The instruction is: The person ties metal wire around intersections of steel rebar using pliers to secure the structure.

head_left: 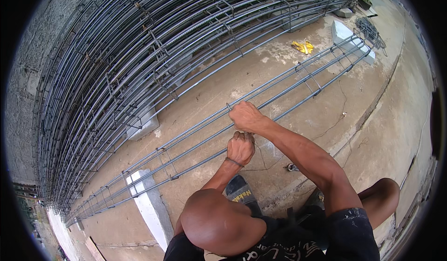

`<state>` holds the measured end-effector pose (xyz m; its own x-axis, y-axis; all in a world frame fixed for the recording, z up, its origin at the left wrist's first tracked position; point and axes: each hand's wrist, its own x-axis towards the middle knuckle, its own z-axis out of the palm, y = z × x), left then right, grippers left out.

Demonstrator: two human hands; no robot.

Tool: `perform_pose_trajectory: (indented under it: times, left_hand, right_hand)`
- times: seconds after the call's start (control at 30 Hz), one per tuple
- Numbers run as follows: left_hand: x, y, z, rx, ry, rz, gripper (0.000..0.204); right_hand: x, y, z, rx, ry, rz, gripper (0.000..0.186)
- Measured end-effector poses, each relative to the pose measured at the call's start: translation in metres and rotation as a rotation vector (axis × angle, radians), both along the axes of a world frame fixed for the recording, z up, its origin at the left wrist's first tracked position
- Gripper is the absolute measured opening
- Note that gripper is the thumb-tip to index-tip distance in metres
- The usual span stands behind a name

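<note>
Both my hands work mid-cage: my right hand (246, 116) is closed around the upper bar of the long rebar cage (260, 100) to steady it, my left hand (240, 148) fisted just below, its contents hidden.

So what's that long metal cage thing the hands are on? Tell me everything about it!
It is a long rebar cage: grey ribbed steel bars running side by side, ringed by square wire-like stirrups. It lies slanted across the concrete floor, propped on white blocks. The right hand grips a top bar; the left hand is closed just below.
</note>
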<state>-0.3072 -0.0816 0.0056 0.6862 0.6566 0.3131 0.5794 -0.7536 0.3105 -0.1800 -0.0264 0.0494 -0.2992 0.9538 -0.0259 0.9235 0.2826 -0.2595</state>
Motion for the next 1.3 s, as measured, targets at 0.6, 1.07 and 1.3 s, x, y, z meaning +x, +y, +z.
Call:
perform_pose_trajectory:
  times: [0.6,1.07,1.3]
  left_hand:
    - [-0.009,0.081,0.045,-0.289,-0.255,0.170,0.017]
    - [0.022,0.034,0.029,0.100,0.458,0.059,0.011]
    - [0.018,0.032,0.020,-0.017,0.254,0.232,0.013]
  right_hand:
    - [0.056,-0.035,0.020,-0.968,1.059,-0.623,0.015]
    - [0.042,-0.041,0.022,-0.698,1.473,-0.550,0.018]
    - [0.043,-0.080,0.035,-0.385,1.088,-0.366,0.025]
